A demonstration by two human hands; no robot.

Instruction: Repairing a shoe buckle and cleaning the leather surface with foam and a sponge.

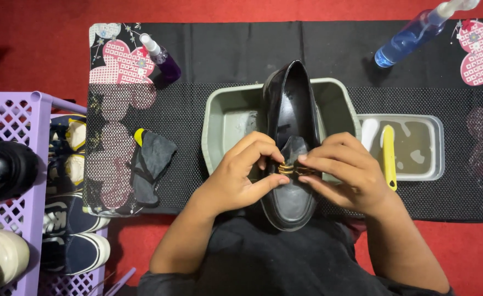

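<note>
A black loafer [291,104] with a gold metal buckle [288,169] lies lengthwise over a grey plastic basin [222,118], toe toward me. My left hand [241,172] grips the shoe's left side, thumb and fingers pinching at the buckle. My right hand [345,170] holds the right side, fingertips on the buckle too. A small dark cloth piece [294,149] sits at the tongue, between my fingertips.
A clear tray [425,145] of cloudy water holds a yellow-handled brush [389,156]. A blue spray bottle [417,33] and a purple spray bottle [162,55] stand at the back. A dark rag [151,164] lies left. A purple shoe rack [16,192] with several shoes stands far left.
</note>
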